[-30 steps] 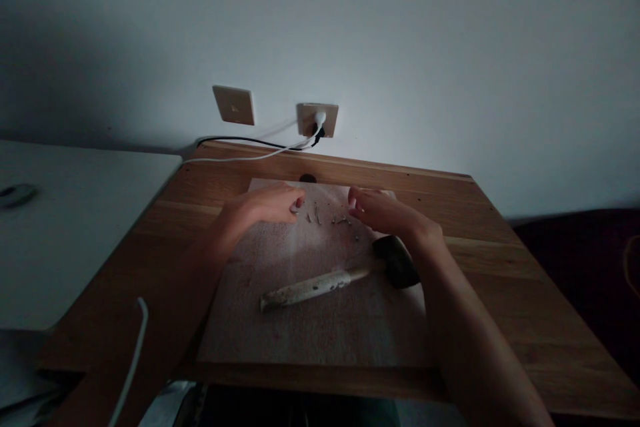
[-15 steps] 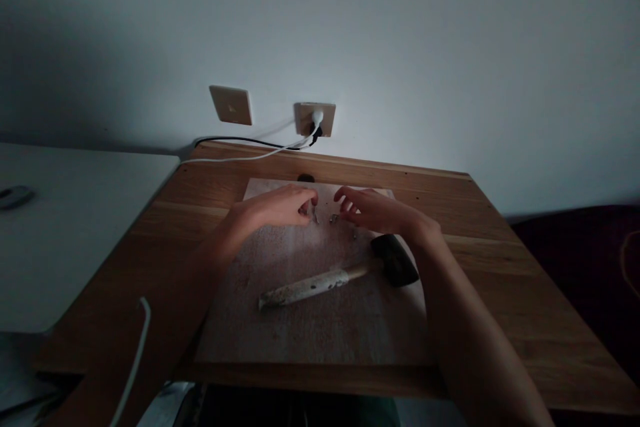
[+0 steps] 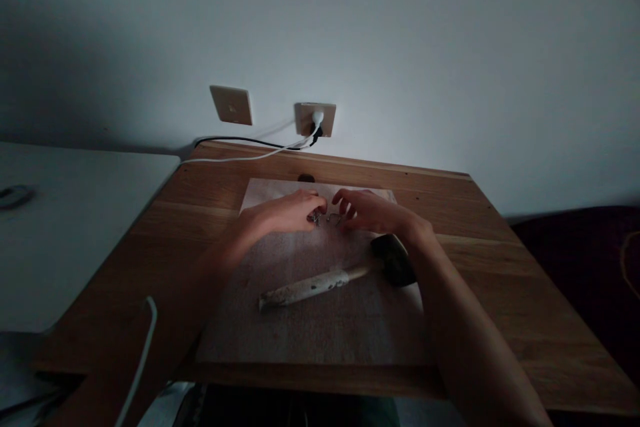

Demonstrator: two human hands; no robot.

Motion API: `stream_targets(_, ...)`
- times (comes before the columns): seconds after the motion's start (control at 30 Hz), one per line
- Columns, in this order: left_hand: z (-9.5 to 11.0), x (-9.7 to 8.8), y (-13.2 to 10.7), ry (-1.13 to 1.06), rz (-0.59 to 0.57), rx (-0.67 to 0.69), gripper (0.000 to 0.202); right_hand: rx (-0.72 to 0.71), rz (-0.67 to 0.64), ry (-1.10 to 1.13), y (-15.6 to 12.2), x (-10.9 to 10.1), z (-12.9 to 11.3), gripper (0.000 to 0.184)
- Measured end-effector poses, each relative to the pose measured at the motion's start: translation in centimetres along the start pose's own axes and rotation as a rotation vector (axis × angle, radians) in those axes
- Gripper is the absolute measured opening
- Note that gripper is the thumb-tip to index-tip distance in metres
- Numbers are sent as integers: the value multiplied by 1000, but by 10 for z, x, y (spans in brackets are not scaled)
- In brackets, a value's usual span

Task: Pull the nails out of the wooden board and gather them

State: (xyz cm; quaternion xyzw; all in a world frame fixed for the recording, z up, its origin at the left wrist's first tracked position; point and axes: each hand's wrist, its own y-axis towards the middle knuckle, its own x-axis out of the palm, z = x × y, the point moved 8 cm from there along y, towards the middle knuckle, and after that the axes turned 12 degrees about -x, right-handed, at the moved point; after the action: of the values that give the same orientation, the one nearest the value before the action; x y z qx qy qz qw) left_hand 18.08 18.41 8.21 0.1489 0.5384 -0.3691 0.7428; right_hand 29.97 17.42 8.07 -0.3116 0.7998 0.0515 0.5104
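My left hand (image 3: 299,209) rests low over the far part of a pale, worn board (image 3: 300,330), its fingers curled round some small dark metal pieces (image 3: 316,217), too small to name. Facing it, my right hand (image 3: 367,210) has its fingers bent but apart, with nothing seen in them. Between the hands, close to my right fingertips, lies a thin curved metal piece (image 3: 334,219). Nearer to me a mallet lies on the board. Its black head (image 3: 394,259) is partly behind my right forearm, and its handle (image 3: 305,289) has a worn white wrap.
The board lies on a wooden table (image 3: 500,293). A small dark round object (image 3: 306,178) is just behind the board. Black and white cables (image 3: 250,159) run along the back edge to a wall socket (image 3: 315,119). A white surface (image 3: 90,213) adjoins at left.
My left hand has moved slightly right, toward the metal pieces, and its fingers now curl round some of them. My right hand has shifted slightly left. The mallet lies in the same place.
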Motion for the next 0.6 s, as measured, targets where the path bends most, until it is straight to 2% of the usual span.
stream_targets(0.1, -1, 0, -1, -24, -9, 9, 30, 24, 22, -86, -2, -3, 5, 37)
stream_targets(0.2, -3, 2, 0, -22, -1, -7, 28, 36, -19, -108, -2, 0, 4, 29)
stream_targets(0.27, -2, 3, 1, -25, -3, -2, 26, -28, -43, -27, 0, 3, -4, 30)
stream_targets(0.37, 2, 3, -1, -65, -27, 39, 26, -116, 8, 64, 1, -2, -13, 33)
stream_targets(0.47, 1, 0, -3, -93, -35, 34, 28, -54, 67, -3, -2, -8, -5, 39)
stream_targets(0.6, -2, -1, -2, -65, -17, -13, 24, 2, 5, -130, 0, -2, 0, 36)
